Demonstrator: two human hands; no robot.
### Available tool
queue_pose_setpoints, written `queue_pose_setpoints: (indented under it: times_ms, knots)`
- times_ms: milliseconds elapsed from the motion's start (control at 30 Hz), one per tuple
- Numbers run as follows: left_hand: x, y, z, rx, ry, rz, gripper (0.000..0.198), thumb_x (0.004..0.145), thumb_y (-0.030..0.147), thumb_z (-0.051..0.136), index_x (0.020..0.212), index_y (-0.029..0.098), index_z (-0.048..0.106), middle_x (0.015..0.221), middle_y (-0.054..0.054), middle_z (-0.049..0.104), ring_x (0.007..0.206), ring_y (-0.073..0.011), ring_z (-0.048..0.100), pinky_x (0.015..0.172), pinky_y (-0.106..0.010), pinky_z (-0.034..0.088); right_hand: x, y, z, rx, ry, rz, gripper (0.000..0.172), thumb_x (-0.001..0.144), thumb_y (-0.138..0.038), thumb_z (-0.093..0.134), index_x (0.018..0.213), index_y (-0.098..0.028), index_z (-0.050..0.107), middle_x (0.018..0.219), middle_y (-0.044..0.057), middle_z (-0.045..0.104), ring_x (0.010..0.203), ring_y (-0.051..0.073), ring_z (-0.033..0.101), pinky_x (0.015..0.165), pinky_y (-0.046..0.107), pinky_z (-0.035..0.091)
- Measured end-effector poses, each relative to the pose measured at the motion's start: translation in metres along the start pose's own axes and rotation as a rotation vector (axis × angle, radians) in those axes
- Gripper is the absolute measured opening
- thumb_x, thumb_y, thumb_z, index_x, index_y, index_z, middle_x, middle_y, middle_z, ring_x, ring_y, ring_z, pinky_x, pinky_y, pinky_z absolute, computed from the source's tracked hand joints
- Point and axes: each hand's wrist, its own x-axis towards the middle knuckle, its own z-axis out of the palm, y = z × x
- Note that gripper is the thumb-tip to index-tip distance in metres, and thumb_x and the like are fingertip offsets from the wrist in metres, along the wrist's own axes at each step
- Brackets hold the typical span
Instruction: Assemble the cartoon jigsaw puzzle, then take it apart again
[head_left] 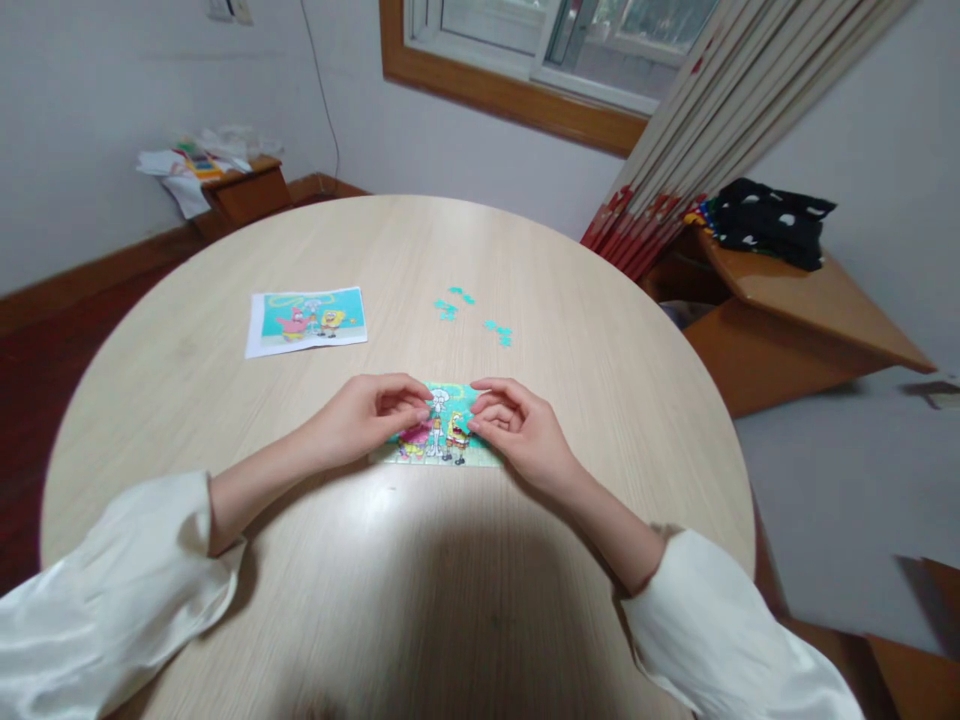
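A small cartoon jigsaw puzzle [442, 432] lies flat on the round wooden table [390, 590], mostly assembled. My left hand [367, 415] rests on its left side with fingers curled and fingertips pressed on the pieces. My right hand [517, 422] covers its right side, fingers bent and pinched down on the puzzle. Both hands touch it from opposite sides. Several loose turquoise puzzle pieces [476, 315] lie scattered farther back on the table. A printed reference picture [307, 320] of the same cartoon lies to the left.
A low wooden stand with papers [214, 170] is by the far left wall. A wooden desk with a black dotted cloth [772, 225] stands at right, next to a striped curtain [720, 120]. Window above.
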Motion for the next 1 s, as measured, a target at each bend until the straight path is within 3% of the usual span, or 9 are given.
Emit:
queue_pose_setpoints:
  times_ms: [133, 267, 433, 633, 1000]
  knots:
    - [-0.003, 0.0, 0.007, -0.063, -0.134, -0.045, 0.025, 0.072, 0.034, 0.065, 0.085, 0.013, 0.063, 0.072, -0.004, 0.067, 0.067, -0.0147, 0.062, 0.064, -0.028, 0.05, -0.004, 0.0, 0.022, 0.049, -0.018, 0.016, 0.041, 0.065, -0.039, 0.078, 0.097, -0.02, 0.059, 0.079, -0.001, 0.06, 0.069, 0.01, 0.061, 0.07, 0.027, 0.053]
    - [-0.003, 0.003, 0.004, -0.054, -0.179, -0.068, 0.02, 0.072, 0.032, 0.063, 0.081, 0.014, 0.063, 0.06, 0.0, 0.062, 0.057, -0.012, 0.057, 0.057, -0.024, 0.046, -0.007, 0.0, 0.032, 0.086, -0.029, 0.049, 0.04, 0.065, -0.043, 0.077, 0.092, -0.021, 0.058, 0.079, 0.0, 0.062, 0.068, 0.011, 0.062, 0.068, 0.027, 0.054]
    - [-0.002, 0.01, -0.019, 0.065, -0.159, -0.077, 0.018, 0.071, 0.028, 0.059, 0.08, 0.014, 0.066, 0.061, -0.001, 0.063, 0.056, -0.0114, 0.056, 0.052, -0.022, 0.043, -0.006, 0.001, 0.03, 0.055, -0.02, 0.028, 0.035, 0.071, -0.044, 0.072, 0.093, -0.02, 0.058, 0.086, 0.003, 0.064, 0.077, 0.013, 0.066, 0.075, 0.03, 0.055]
    - [0.001, -0.002, -0.051, 0.175, -0.223, -0.135, 0.017, 0.068, 0.025, 0.058, 0.076, 0.015, 0.069, 0.055, 0.001, 0.06, 0.048, -0.0087, 0.051, 0.045, -0.018, 0.035, -0.006, 0.005, 0.024, -0.139, 0.0, -0.098, 0.02, 0.081, -0.036, 0.063, 0.094, -0.02, 0.062, 0.094, 0.006, 0.066, 0.084, 0.015, 0.065, 0.081, 0.033, 0.054]
    - [-0.003, 0.0, -0.054, 0.222, -0.338, -0.202, 0.012, 0.064, 0.021, 0.056, 0.065, 0.018, 0.068, 0.049, 0.003, 0.053, 0.042, -0.0077, 0.043, 0.041, -0.017, 0.032, -0.008, 0.007, 0.023, -0.307, -0.018, -0.204, 0.013, 0.085, -0.026, 0.057, 0.094, -0.02, 0.065, 0.094, 0.006, 0.065, 0.08, 0.014, 0.063, 0.078, 0.032, 0.054]
